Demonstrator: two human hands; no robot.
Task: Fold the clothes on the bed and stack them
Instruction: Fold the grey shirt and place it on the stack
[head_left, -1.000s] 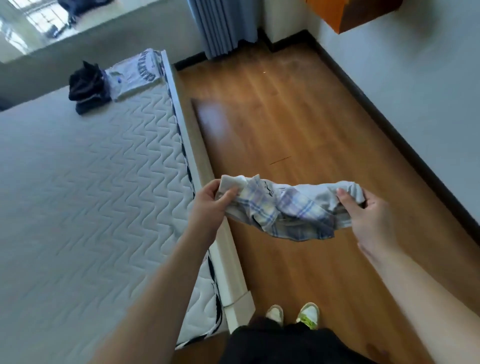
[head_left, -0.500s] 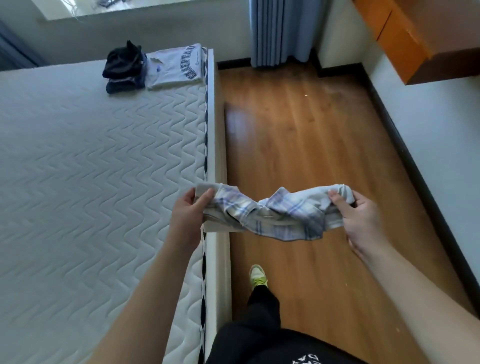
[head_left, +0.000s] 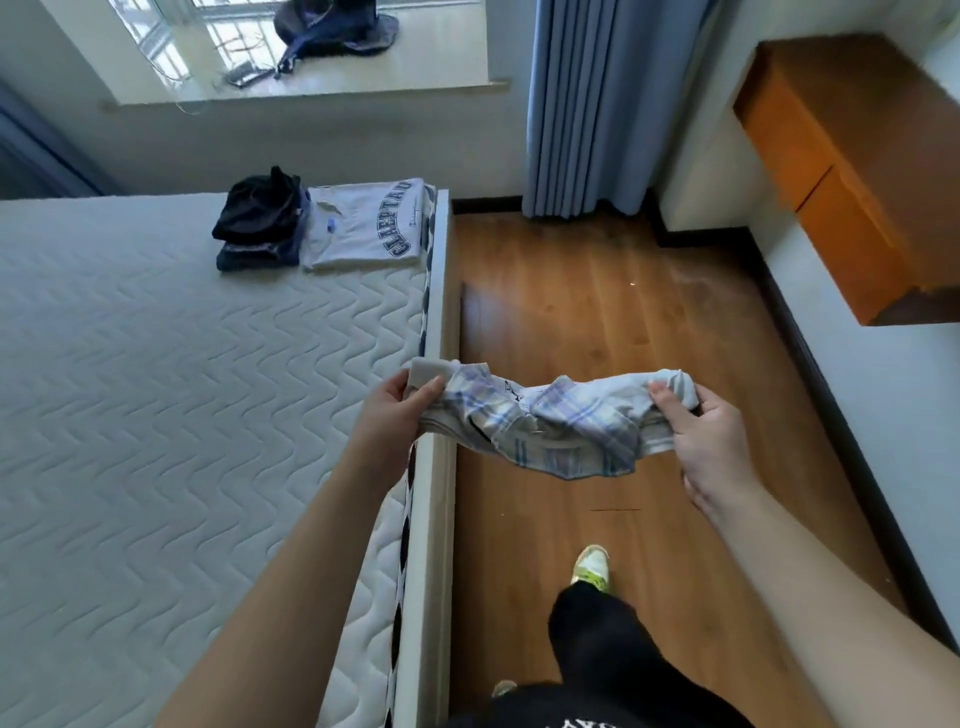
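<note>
Plaid cloth, pale blue and white: one plaid garment (head_left: 550, 426), bunched, was held in the air over the wooden floor (head_left: 613, 322), just beside the bed's edge.

Grip, left: left hand (head_left: 395, 410) pinched the garment's left end, thumb on top, fingers curled beneath.

Grip, right: right hand (head_left: 711, 441) pinched the right end the same way, at 3 o'clock from the left hand. The cloth sagged between the two hands.

Bed (head_left: 156, 395): bare quilted mattress with a wave pattern, filling the view from 7 to 10 o'clock; white frame rail along its right side.

Folded items, at 11 o'clock from the hands, at the bed's far right corner: one white T-shirt (head_left: 363, 228) with dark block lettering, lying flat; touching its left side, a dark pile (head_left: 260, 218) of black and navy clothing.

Person: black trousers and one pale shoe (head_left: 592, 566) with yellow-green trim, at 6 o'clock on the floor.

Surroundings: blue-grey curtain (head_left: 587, 104) at 12 o'clock; orange wooden cabinet (head_left: 841, 171) on the wall at 2 o'clock; window sill (head_left: 311, 88) carrying a dark bag (head_left: 332, 26).
</note>
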